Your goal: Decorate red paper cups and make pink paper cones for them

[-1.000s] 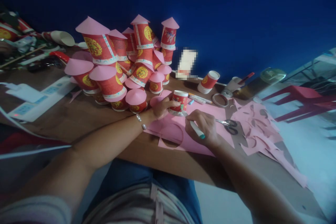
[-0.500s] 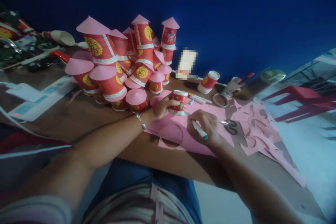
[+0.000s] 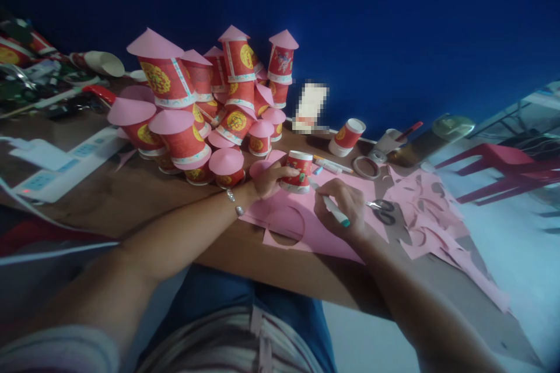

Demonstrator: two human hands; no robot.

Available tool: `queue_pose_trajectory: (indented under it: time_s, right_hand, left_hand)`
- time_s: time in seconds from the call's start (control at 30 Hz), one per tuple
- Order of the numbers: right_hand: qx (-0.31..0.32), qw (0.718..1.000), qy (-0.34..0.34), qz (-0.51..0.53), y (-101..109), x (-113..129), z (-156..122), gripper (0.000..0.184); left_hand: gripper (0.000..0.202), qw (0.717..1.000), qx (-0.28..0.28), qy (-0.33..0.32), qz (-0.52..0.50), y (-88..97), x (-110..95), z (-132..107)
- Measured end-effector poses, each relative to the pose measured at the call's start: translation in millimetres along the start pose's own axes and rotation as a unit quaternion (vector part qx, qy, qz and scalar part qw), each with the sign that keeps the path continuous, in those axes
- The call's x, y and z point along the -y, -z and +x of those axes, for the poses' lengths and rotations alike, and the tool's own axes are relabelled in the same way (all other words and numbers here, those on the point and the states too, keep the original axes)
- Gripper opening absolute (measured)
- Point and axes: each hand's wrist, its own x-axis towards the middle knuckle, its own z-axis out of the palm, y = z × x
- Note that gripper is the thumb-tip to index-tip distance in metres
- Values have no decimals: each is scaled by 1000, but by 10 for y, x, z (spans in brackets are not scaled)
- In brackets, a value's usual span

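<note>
Red cup (image 3: pixel 299 170) stays gripped by left hand (image 3: pixel 266 179); right hand (image 3: pixel 350 201) grips marker (image 3: pixel 333 211), shifted rightward.

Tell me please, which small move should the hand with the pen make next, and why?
Probably slide the marker tip around the rim of the red paper cup: the left hand holds the cup on the pink paper, and the right hand has the tip at its base.

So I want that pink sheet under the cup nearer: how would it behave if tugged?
The pink sheet looks thin, so it would probably flop rather than stay flat. The curved cut in it may tear if tugged. The red cup in the left hand stands on it and the right hand, holding a pen, rests there, likely pinning it.
</note>
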Motion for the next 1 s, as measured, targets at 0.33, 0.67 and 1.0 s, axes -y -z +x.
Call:
queue_pose_trajectory:
  time_s: [0.33,0.67,1.0]
  right_hand:
    - [-4,1000,1,4,17,21,13,21]
    - [-6,1000,-1,17,19,40,7,21]
    - [4,1000,3,-1,-21,38,-17,21]
  left_hand:
    - [38,1000,-3,11,-20,4,1,-3]
    - [38,1000,2,8,-23,15,-9,-21]
    - [40,999,11,17,-29,53,16,0]
